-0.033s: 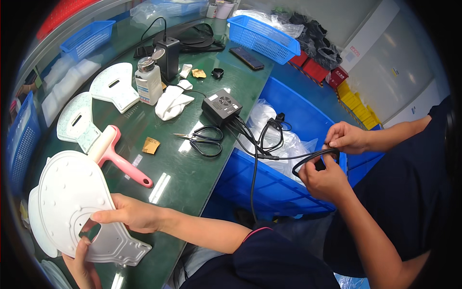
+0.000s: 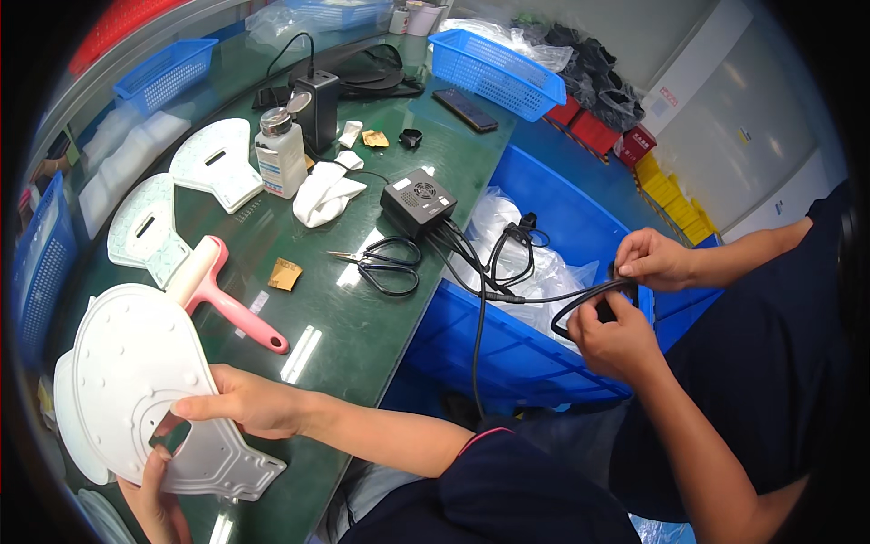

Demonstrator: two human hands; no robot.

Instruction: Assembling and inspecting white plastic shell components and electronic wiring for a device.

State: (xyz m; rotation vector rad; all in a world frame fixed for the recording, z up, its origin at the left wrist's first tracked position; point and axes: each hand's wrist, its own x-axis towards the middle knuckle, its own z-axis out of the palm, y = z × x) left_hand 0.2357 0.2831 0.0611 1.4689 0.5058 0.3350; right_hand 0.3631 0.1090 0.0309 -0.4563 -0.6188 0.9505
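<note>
A white molded plastic panel (image 2: 136, 354) with a broad rounded end, small raised bumps and a cutout is held between my hands at the lower left. My right hand (image 2: 249, 403) grips its right edge, thumb on top beside the cutout. My left hand (image 2: 154, 494) holds the near edge, with its thumb at the cutout; the other fingers are mostly hidden under the panel. A pink-handled roller (image 2: 237, 313) lies just beyond it. Farther back rest green-patterned pale panels with slots (image 2: 217, 168). Black-handled scissors (image 2: 376, 265) lie on the green table (image 2: 335, 354).
At right, another person's hands (image 2: 625, 335) hold a black looped cable (image 2: 571, 317) over a blue bin (image 2: 535, 363) with clear plastic. A black fan box (image 2: 419, 201), white cloth (image 2: 326, 195), pump bottle (image 2: 281, 154), phone (image 2: 465, 110) and blue basket (image 2: 497, 77) are on the table.
</note>
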